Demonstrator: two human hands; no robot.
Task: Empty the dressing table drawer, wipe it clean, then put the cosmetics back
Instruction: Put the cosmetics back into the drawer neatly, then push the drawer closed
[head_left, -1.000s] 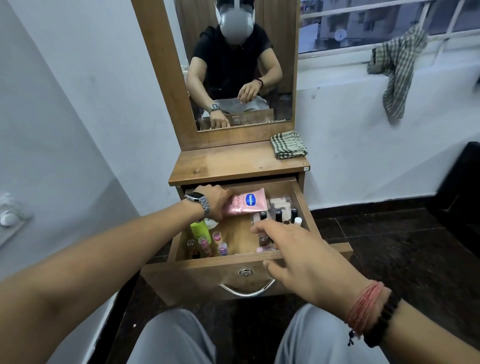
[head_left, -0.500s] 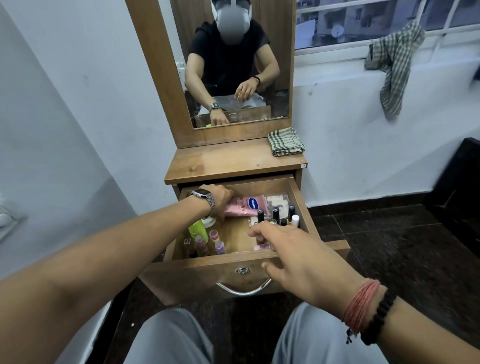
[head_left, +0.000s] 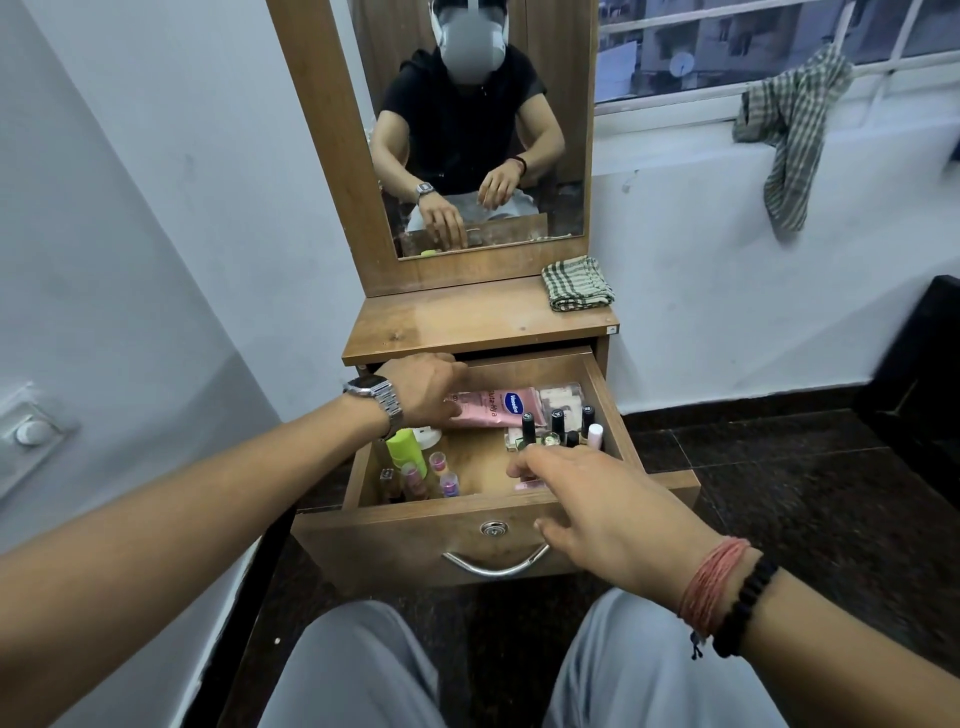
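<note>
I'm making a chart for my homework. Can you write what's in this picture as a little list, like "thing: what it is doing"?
drawer: pulled open, cosmetics inside
left hand: holds the pink Vaseline tube at the drawer's back
right hand: reaches over the drawer front, fingers near the nail polish bottles
green bottle: in the drawer's left side
folded checked cloth: on the dressing table top
stage: cosmetics not yet taken out

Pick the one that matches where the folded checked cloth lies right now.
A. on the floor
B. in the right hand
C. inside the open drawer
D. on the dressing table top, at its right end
D: the folded checked cloth rests on the dressing table top, right end, below the mirror.
</note>
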